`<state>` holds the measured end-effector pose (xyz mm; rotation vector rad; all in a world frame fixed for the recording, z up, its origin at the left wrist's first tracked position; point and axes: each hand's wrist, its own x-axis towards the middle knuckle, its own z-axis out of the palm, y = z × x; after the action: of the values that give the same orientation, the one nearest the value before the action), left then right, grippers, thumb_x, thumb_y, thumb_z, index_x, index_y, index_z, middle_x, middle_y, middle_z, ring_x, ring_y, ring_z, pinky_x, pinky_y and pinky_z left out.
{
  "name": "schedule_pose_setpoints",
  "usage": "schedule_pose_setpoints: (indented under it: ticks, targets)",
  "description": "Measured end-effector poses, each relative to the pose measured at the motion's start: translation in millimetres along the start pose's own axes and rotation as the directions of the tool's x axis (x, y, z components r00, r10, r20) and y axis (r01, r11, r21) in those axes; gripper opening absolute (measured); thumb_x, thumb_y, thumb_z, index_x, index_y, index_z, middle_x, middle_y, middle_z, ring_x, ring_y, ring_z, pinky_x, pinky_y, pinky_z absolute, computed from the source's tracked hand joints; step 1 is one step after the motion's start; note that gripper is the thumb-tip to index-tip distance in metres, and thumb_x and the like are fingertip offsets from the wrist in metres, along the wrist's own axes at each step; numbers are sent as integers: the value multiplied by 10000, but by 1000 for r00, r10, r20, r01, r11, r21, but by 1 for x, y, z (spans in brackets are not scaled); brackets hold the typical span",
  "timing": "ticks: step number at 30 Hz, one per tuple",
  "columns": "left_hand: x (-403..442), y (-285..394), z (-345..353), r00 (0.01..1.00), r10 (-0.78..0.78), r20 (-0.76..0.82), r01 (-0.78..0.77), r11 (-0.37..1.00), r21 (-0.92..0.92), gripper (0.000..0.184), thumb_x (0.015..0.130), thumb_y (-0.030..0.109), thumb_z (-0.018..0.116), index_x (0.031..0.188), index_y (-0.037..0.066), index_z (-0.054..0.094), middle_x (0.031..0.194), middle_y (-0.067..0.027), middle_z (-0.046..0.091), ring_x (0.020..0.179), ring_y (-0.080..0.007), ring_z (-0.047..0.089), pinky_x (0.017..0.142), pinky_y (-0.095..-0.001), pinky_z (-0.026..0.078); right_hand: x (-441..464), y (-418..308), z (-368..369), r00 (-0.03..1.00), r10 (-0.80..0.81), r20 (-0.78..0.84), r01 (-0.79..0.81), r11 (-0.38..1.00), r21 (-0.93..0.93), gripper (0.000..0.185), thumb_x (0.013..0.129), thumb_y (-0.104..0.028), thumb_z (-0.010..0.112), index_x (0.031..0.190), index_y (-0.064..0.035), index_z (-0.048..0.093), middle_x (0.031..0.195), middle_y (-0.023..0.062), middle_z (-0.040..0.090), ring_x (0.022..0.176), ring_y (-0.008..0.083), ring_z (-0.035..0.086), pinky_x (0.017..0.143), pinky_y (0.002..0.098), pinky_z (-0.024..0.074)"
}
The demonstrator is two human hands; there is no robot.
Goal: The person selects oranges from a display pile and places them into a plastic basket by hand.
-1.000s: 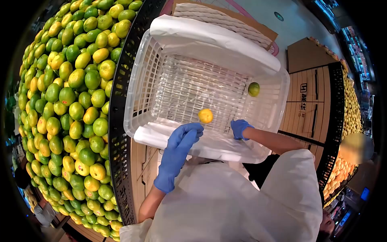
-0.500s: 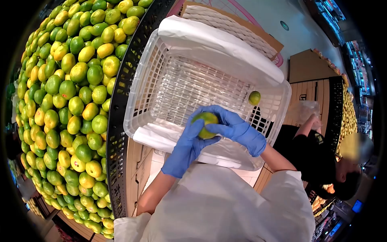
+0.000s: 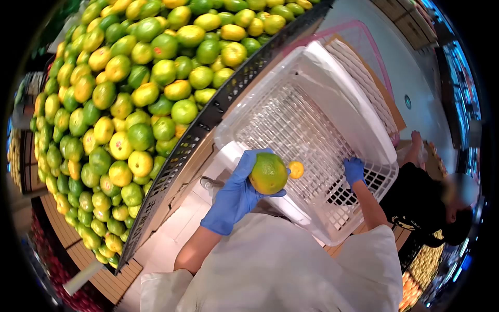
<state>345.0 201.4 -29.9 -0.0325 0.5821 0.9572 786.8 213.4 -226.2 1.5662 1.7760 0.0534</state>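
My left hand [image 3: 236,195], in a blue glove, grips a green-yellow mandarin [image 3: 268,173] in front of my apron, above the near side of the white plastic basket [image 3: 340,231]. A small orange-yellow mandarin [image 3: 296,169] shows just beyond those fingertips, seemingly inside the basket. Down in the basket's right part is my gloved right hand [image 3: 354,170], its fingers curled near the bottom. Whatever it holds is hidden by the glove. White padding [image 3: 345,99] covers the basket's long rims, and clear ribbed plastic [image 3: 280,117] lines its bottom.
A large heap of green and yellow mandarins [image 3: 138,112] fills the display on the left, behind a black perforated edge [image 3: 200,127]. Flattened cardboard [image 3: 371,80] stands beyond the basket. A person in a black shirt [image 3: 416,200] is close on the right.
My hands have parted: the left keeps a mandarin, while the right has reached down into the basket. My view has turned, so basket and display appear tilted. The orange-yellow mandarin is newly visible.
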Motion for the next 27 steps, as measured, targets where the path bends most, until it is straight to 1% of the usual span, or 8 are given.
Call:
schedule_pose_setpoints:
  ticks: [5, 6, 7, 9, 11, 13, 23, 27]
  targets:
    - [-23, 22, -5, 987, 153, 51, -153, 988, 4, 435, 930, 414, 472, 1214, 85, 467, 1285, -148, 451, 1153, -390, 490, 762, -474, 544, -3, 0, -63, 992, -121, 41, 118, 990, 72, 333, 766, -153, 594, 1096, -127, 567, 966, 147, 590, 874, 318, 588, 739, 403, 489]
    - [-28, 25, -6, 985, 172, 24, -172, 985, -16, 442, 932, 404, 471, 1227, 74, 460, 1287, -148, 456, 1153, -380, 494, 783, -484, 536, -5, -2, -79, 992, -107, 62, 78, 928, 364, 327, 780, -235, 617, 1085, -129, 569, 975, 129, 610, 848, 309, 606, 720, 396, 498]
    - [-33, 28, -7, 982, 190, -2, -190, 981, -39, 450, 934, 394, 469, 1240, 64, 454, 1290, -147, 460, 1152, -370, 498, 804, -493, 528, -8, -5, -101, 991, -103, 89, 26, 784, 620, 343, 794, -316, 640, 1074, -131, 572, 984, 111, 629, 823, 301, 624, 700, 388, 506]
    - [-46, 35, -2, 970, 242, -27, -244, 967, -72, 456, 937, 375, 468, 1256, 49, 441, 1282, -148, 471, 1152, -354, 502, 828, -507, 514, -37, -32, -182, 961, -172, 214, -202, 85, 976, 338, 877, -342, 548, 1115, -104, 570, 1009, 108, 641, 824, 290, 645, 702, 379, 529]
    - [-57, 42, -5, 960, 278, -39, -280, 955, -94, 463, 941, 356, 467, 1272, 34, 428, 1274, -149, 483, 1153, -339, 506, 853, -521, 500, -57, -57, -240, 899, -421, 123, -329, -463, 823, 428, 909, -400, 480, 1153, -55, 549, 1031, 129, 630, 886, 287, 643, 700, 374, 547]
    - [-71, 49, -18, 961, 276, -19, -275, 943, -185, 471, 945, 318, 465, 1295, 9, 402, 1246, -145, 502, 1138, -310, 519, 890, -552, 470, -74, -86, -296, 794, -605, -48, -437, -624, 648, 519, 925, -440, 414, 1205, -13, 504, 1078, 189, 603, 902, 316, 639, 690, 395, 560]
    - [-181, 107, -61, 835, 548, -51, -545, 810, -219, 422, 942, 313, 478, 1266, 48, 416, 1258, -165, 477, 1145, -381, 494, 827, -594, 490, -131, -210, -448, 534, -809, -245, -582, -562, 587, 628, 922, -535, 364, 1302, -36, 384, 1088, 281, 551, 818, 343, 641, 575, 363, 570]
    - [-232, 129, -81, 783, 620, -44, -619, 773, -140, 443, 936, 334, 483, 1277, 70, 384, 1285, -205, 438, 1161, -422, 464, 831, -547, 492, -152, -261, -490, 560, -736, -381, -162, -548, 821, 467, 855, -276, 610, 1223, -59, 421, 1039, 131, 585, 773, 223, 641, 621, 292, 546]
